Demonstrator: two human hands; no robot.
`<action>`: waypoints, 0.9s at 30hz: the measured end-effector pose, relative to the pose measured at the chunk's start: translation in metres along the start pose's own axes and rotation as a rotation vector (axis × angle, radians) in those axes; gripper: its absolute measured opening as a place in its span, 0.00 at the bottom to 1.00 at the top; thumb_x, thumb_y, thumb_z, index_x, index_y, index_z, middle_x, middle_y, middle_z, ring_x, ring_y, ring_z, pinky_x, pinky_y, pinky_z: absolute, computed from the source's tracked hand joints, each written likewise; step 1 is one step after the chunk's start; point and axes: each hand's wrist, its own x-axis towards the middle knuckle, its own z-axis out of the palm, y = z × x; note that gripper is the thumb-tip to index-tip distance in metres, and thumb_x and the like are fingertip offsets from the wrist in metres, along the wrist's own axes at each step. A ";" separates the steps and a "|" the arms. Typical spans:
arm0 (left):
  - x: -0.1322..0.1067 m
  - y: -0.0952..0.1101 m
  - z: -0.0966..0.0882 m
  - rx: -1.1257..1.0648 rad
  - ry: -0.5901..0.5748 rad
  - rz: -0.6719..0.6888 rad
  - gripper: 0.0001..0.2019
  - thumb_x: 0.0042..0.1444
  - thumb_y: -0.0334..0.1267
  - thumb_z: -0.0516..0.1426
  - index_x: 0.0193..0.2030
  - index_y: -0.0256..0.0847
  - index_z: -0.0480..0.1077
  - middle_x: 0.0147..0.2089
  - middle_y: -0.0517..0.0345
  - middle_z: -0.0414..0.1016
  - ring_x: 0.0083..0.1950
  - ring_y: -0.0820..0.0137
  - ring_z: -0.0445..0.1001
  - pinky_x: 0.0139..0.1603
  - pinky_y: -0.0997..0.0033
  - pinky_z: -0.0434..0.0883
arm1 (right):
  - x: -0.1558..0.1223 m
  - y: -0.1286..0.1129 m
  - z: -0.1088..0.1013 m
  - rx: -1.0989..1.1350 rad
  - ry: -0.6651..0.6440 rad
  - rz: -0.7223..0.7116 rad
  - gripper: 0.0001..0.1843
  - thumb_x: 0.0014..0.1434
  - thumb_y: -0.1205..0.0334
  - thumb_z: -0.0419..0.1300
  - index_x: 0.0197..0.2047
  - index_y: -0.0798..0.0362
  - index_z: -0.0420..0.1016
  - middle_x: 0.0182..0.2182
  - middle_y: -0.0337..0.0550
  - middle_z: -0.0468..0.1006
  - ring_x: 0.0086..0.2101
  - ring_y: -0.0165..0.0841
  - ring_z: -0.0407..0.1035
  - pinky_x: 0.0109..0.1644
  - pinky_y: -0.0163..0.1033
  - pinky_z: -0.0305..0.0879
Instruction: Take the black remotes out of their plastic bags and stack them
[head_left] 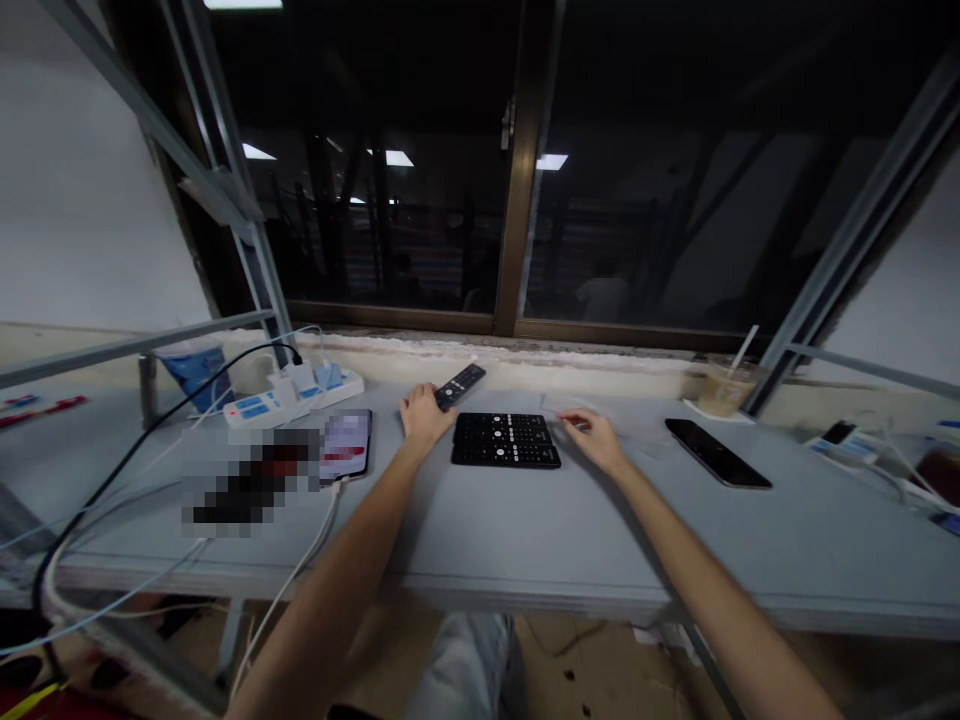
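Observation:
A black remote control [463,384] slants up to the right from my left hand [426,415], whose fingers are wrapped round its lower end. Just below and to the right, several black remote controls [504,441] lie side by side in a row on the grey table. To the right of that row is my right hand [594,437], its thumb and fingertips pinched together. A thin, see-through film [550,408] shows faintly at those fingertips. More clear plastic [649,440] seems to lie beyond that hand, but its outline is hard to make out.
A white power strip [296,398] with plugs and cables stands at the back left, near a lit phone [346,445] on a cable. A dark phone [718,453] and a drink cup with straw [726,388] are on the right. Metal frame posts flank the window.

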 end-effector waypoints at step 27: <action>-0.012 0.025 -0.011 -0.011 -0.116 0.448 0.10 0.45 0.34 0.54 0.37 0.42 0.67 0.43 0.55 0.67 0.43 0.64 0.69 0.36 0.69 0.66 | -0.002 -0.022 0.000 0.398 -0.081 0.308 0.18 0.50 0.46 0.57 0.34 0.52 0.77 0.38 0.45 0.77 0.37 0.35 0.70 0.35 0.36 0.64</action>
